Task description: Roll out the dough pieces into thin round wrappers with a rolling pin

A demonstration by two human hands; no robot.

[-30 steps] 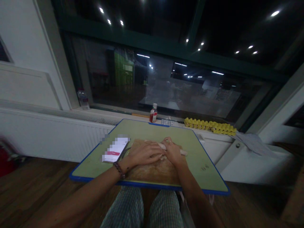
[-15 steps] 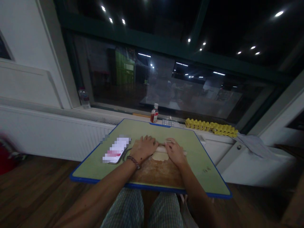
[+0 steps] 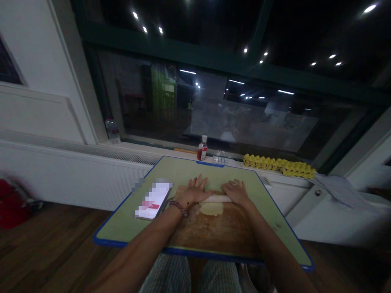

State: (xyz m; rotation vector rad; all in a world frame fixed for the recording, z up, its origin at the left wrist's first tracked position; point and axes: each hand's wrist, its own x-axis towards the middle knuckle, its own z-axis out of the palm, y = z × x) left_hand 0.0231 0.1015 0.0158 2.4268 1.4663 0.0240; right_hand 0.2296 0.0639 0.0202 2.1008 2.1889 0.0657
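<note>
A pale rolling pin [image 3: 216, 198] lies crosswise on a brown wooden board [image 3: 214, 234]. My left hand [image 3: 194, 191] rests flat over the pin's left end, fingers spread and pointing away from me. Over the right end lies my right hand [image 3: 237, 192], palm down, its fingers stretched out beyond the pin and slightly bent. Neither hand is wrapped around it. A flat, pale piece of dough [image 3: 211, 208] shows on the near side of the pin, and its far edge is hidden beneath it. White flour marks dust the board.
The board sits on a green, blue-edged table [image 3: 271, 219]. Left of it lies a phone [image 3: 154, 201] with a lit, blurred screen. On the sill stand a small bottle [image 3: 202, 148], a clear bottle [image 3: 113, 131] and yellow egg trays [image 3: 279, 165]. A radiator [image 3: 76, 175] runs under the window.
Both hands have slid along the board, moving apart, and the fingers are more stretched out. More of the pin and dough shows between them. The camera view has shifted slightly.
</note>
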